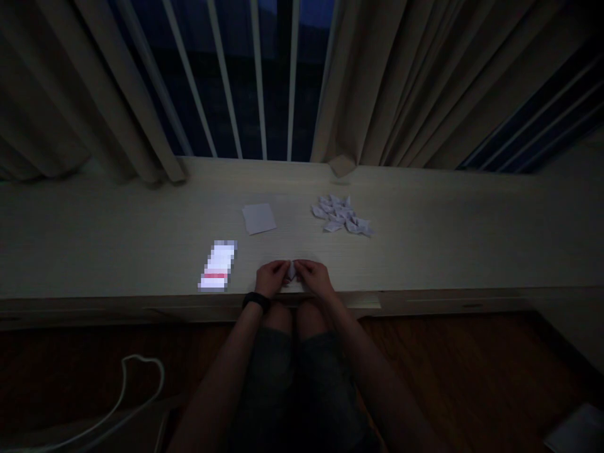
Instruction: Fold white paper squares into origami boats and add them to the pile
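Observation:
A small piece of folded white paper [291, 271] stands between my two hands near the front edge of the pale wooden counter [438, 239]. My left hand [272, 277], with a dark band on its wrist, pinches the paper from the left. From the right, the fingers of my right hand [313, 277] are closed on the same piece. Beyond my hands, to the left, lies a stack of square white paper sheets [259, 218]. To the right of the stack is a pile of folded paper pieces [340, 214], pointed in shape.
A lit phone [218, 265], its screen blurred out, lies left of my hands. Behind the counter hang beige curtains [377, 82] and a barred window [236, 82]. A small tan block [341, 165] sits at the back edge. A white cable [123, 384] runs at lower left.

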### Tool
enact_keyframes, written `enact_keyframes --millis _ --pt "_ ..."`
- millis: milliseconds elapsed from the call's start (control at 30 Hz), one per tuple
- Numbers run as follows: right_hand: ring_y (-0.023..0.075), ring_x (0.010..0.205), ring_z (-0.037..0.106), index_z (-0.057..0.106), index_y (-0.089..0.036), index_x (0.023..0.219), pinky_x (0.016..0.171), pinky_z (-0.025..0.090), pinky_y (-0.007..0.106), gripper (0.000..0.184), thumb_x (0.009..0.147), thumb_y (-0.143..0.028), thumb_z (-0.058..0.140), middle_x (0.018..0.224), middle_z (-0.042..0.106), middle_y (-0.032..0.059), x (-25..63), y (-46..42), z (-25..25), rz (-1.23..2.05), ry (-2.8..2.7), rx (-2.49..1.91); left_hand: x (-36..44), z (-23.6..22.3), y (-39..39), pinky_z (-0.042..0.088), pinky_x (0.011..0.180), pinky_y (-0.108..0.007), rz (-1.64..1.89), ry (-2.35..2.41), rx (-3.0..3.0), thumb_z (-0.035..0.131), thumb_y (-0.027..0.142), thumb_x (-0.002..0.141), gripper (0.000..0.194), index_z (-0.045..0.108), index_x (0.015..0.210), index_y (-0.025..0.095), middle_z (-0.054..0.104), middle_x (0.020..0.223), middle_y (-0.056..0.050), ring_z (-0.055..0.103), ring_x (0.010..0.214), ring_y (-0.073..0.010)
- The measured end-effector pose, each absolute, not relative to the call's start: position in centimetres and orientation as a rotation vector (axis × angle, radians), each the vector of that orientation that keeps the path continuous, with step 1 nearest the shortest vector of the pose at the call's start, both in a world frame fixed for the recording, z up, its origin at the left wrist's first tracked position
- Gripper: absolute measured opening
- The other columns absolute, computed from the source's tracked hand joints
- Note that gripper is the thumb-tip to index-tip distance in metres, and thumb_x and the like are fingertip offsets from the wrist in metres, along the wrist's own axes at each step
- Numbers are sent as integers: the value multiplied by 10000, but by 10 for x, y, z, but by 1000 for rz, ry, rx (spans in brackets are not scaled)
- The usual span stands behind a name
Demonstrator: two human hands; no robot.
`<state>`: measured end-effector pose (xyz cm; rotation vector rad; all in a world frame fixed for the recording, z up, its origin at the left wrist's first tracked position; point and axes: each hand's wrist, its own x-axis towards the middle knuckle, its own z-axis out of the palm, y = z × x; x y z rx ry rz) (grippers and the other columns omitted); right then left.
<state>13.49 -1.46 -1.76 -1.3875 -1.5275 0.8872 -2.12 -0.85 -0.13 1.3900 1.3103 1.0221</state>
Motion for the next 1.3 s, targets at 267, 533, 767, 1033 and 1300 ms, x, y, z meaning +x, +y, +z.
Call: enact_keyframes --millis 267,533,767,1033,1300 --pt "138 550 598 696 -229 1060 538 473 231 386 872 -489 483 697 694 9 134 -20 -12 898 -1563 -1380 -23 -2 -9 481 434 -194 1014 1310 1426 586 448 804 356 710 930 140 703 775 -61 607 496 -110" --pt "173 762 638 701 -247 1047 728 487 271 325 906 -420 466 871 715 31 132 -23 -13 708 -1647 -1343 -22 -3 -10 505 451 -200 1012 1314 1416 578 465 802 373 691 939 138 695 798 -60 620 536 -118" --pt "181 841 610 700 -240 1044 801 464 294 285 913 -355 474 888 690 60 133 -22 -15 580 -1727 -1346 -23 -1 -15 498 470 -184 1044 1300 1492 518 433 852 408 591 1166 184 687 783 -32 619 521 -99" --pt "177 912 595 690 -225 1038 834 456 287 271 914 -319 467 966 662 68 131 -22 -14 537 -1750 -1317 -22 -1 -16 486 467 -184 1022 1277 1548 498 481 851 352 586 1020 185 673 789 -33 614 518 -99" --pt "183 937 585 587 -211 1104 848 451 301 260 914 -296 430 1054 627 69 127 -30 -4 521 -1801 -1364 -23 -4 -14 477 451 -183 1022 1213 1470 551 491 813 346 572 980 189 678 800 -31 611 507 -98"
